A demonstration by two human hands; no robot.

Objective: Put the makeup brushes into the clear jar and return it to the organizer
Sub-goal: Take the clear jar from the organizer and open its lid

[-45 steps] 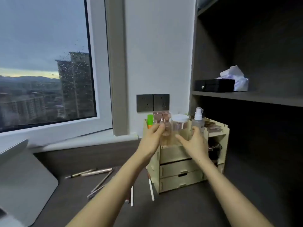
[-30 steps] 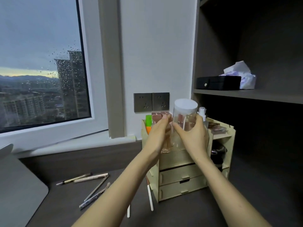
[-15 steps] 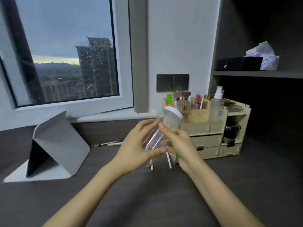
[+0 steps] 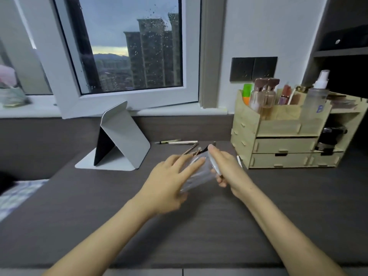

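Note:
I hold the clear jar (image 4: 199,174) tilted over the dark desk, its white lid (image 4: 214,164) pointing right. My left hand (image 4: 169,182) wraps the jar's body. My right hand (image 4: 229,170) grips the lid end. Several makeup brushes (image 4: 180,142) lie on the desk just behind my hands, partly hidden by them. The wooden organizer (image 4: 284,136) stands at the right, with bottles in its top compartments and two drawers below.
A folded grey tablet stand (image 4: 119,140) sits on the desk at the left under the window. A spray bottle (image 4: 316,96) stands at the organizer's front right corner. Dark shelves (image 4: 342,50) rise at the far right. Wall sockets (image 4: 253,68) are behind the organizer.
The jar has come out of the organizer and down to just above the desk in both hands. It is now tilted further, and the view has dropped lower.

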